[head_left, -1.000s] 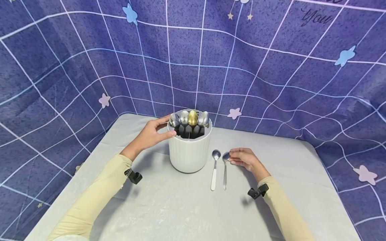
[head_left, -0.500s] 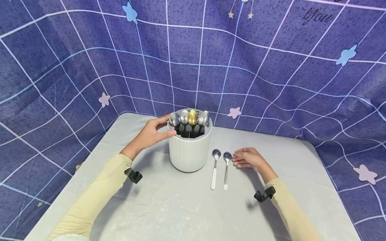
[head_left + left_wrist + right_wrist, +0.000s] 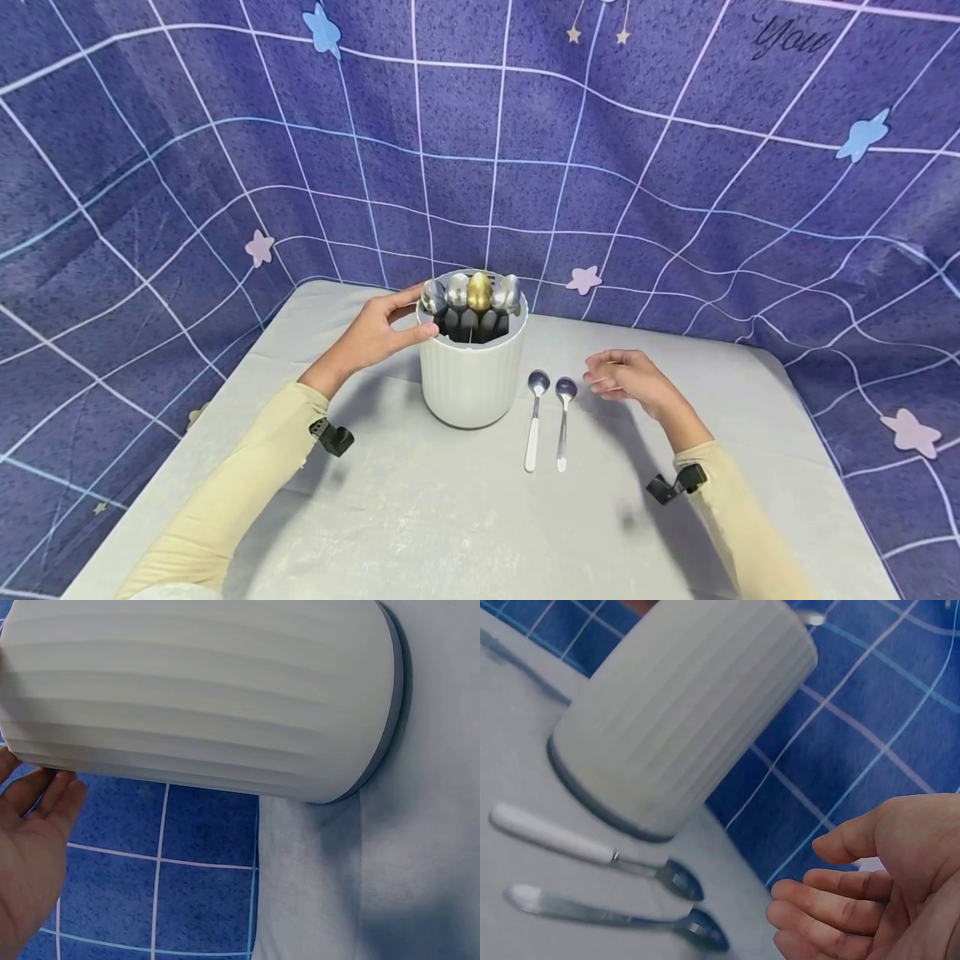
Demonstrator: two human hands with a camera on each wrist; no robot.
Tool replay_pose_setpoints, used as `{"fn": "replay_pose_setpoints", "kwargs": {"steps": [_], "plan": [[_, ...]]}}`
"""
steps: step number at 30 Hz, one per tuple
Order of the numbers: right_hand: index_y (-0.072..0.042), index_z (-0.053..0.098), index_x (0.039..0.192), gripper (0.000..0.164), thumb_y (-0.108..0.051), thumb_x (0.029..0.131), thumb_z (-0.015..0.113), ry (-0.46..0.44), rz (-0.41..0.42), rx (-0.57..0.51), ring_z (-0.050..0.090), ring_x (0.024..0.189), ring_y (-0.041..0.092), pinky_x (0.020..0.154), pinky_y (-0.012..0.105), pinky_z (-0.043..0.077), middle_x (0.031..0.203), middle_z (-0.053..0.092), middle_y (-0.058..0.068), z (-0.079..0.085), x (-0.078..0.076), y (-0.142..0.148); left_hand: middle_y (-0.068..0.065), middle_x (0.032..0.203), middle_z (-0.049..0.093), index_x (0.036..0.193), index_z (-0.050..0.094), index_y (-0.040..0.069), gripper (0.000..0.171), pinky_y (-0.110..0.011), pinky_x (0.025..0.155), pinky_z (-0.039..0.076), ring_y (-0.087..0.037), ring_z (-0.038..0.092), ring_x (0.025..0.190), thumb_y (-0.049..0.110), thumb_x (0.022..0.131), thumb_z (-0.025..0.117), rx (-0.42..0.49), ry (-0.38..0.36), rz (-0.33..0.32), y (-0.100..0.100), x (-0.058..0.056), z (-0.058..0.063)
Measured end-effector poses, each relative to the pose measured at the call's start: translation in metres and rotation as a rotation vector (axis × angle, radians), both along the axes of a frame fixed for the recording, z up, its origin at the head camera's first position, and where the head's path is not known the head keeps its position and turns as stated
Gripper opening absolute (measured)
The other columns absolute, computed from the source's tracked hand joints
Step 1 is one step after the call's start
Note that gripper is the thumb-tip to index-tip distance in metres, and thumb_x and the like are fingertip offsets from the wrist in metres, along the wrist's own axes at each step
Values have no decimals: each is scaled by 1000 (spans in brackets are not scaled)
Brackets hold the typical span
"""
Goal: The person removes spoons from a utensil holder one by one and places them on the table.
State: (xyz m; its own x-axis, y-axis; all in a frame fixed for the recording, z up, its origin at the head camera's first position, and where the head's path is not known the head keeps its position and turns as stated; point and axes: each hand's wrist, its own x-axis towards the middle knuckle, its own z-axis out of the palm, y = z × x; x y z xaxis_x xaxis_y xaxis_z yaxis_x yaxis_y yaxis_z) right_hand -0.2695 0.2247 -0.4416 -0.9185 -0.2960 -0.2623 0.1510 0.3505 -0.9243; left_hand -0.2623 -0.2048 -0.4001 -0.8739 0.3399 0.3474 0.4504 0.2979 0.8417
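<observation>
item: white container (image 3: pixel 472 387), ribbed wall, dark base band; upright on the grey-clothed desk (image 3: pixel 450 517), nearer the far edge than the near one. contents: a row of spoon heads at the rim, silver spoons (image 3: pixel 458 293) and a gold spoon (image 3: pixel 479 292) (the gold one third from the left).

item: white-handled spoon (image 3: pixel 533 435), lying just right of the container, bowl towards the far edge.

item: all-metal spoon (image 3: pixel 564 427), lying beside it on the right, roughly parallel, not touching; handle towards the near edge.

left grip (image 3: pixel 377 335): holding the container's left side at the rim, thumb in front, fingers behind.

right grip (image 3: pixel 632 379): lightly spread, thumb parted from loosely bent fingers, above the desk near the metal spoon's bowl, apart from it.

surroundings: pale yellow sleeves (image 3: pixel 240 479), black wrist camera (image 3: pixel 332 437) on each; blue-purple backdrop (image 3: pixel 465 192) behind the desk's far edge.
</observation>
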Motion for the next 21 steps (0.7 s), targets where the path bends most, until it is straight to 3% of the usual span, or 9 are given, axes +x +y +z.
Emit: {"fn": "replay_pose_setpoints", "kwargs": {"steps": [5,12,21], "plan": [[10,57,133,40,-14,102,59,66,14,25,72,96,21,86,30,63,121,70,24,23,2,-8,-13,159,42,152,47,4,68,-36,120,39,-33,48,141,14,92,78,1,5,3,0,1,1],[8,61,132,40,-16,101,64,183,45,46,71,96,17,87,31,62,124,69,23,47,5,-17,-14,159,42,152,47,3,68,-43,121,38,-35,49,140,13,92,77,4,-2,5,0,1,1],[-2,74,121,31,-21,97,73,474,36,86,69,88,8,79,24,61,113,75,16,69,7,-33,-15,160,40,152,46,3,69,-48,121,37,-37,47,141,16,92,78,2,-19,7,1,3,3]]}}
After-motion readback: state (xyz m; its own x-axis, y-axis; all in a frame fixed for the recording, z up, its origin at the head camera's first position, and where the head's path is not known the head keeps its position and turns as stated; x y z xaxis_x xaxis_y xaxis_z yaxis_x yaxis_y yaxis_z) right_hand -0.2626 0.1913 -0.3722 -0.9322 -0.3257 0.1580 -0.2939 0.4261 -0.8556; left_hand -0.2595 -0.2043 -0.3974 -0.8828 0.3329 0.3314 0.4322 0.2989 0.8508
